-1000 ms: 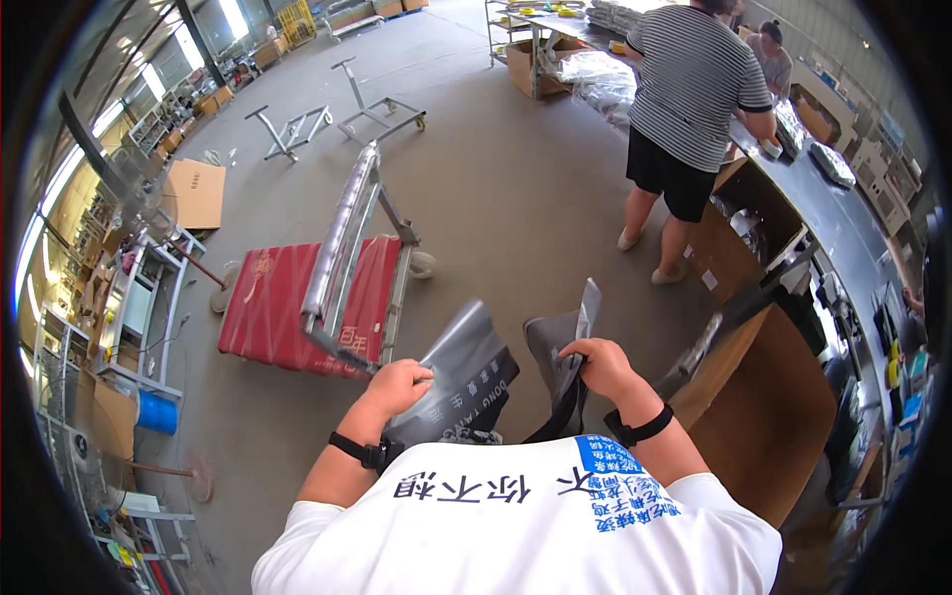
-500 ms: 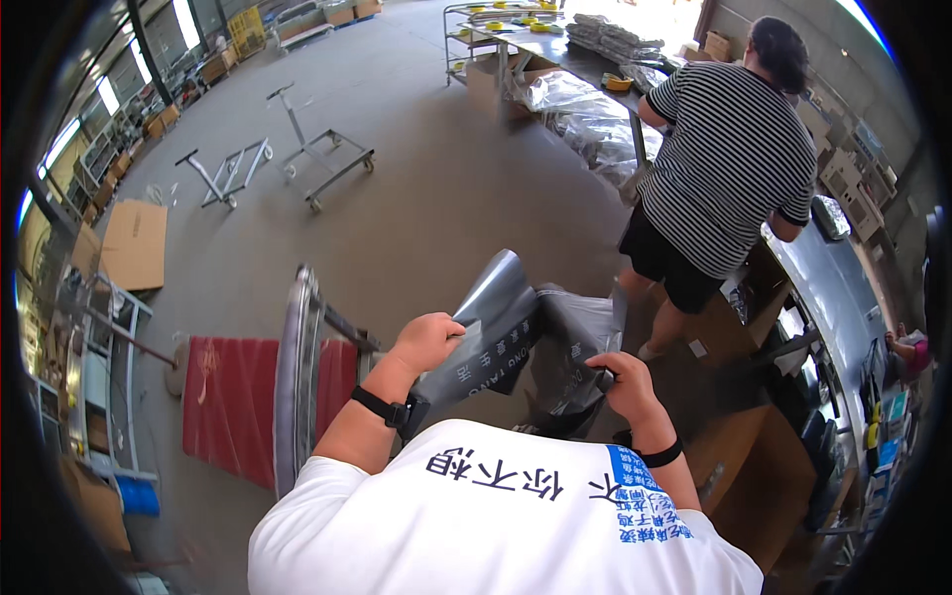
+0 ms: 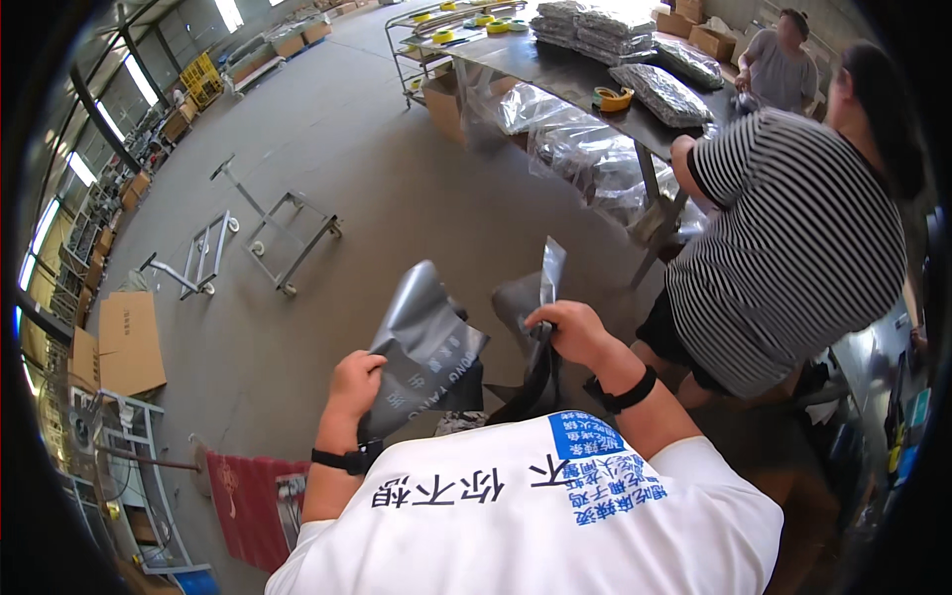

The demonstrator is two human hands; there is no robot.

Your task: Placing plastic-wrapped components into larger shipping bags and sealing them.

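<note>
Both hands (image 3: 354, 382) (image 3: 567, 330) gripping grey plastic bag (image 3: 426, 342), opening upward, long axis vertical

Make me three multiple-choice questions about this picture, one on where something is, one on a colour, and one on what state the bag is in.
1. Where does the flat cardboard box lie?
A. on the floor at the person's left
B. on the metal table
C. in the right hand

2. What colour is the plastic bag held by both hands?
A. bright yellow
B. dark grey
C. white

3. How is the bag held?
A. lying flat on the floor
B. sealed and stacked on the table
C. gripped by the left hand and the right hand, its mouth pulled apart

Answers:
1 A, the box rests on the concrete floor at the left edge of the view, far from the metal table.
2 B, its film is dark grey with a dull sheen.
3 C, each hand pinches one side and the sides stand apart.
</note>
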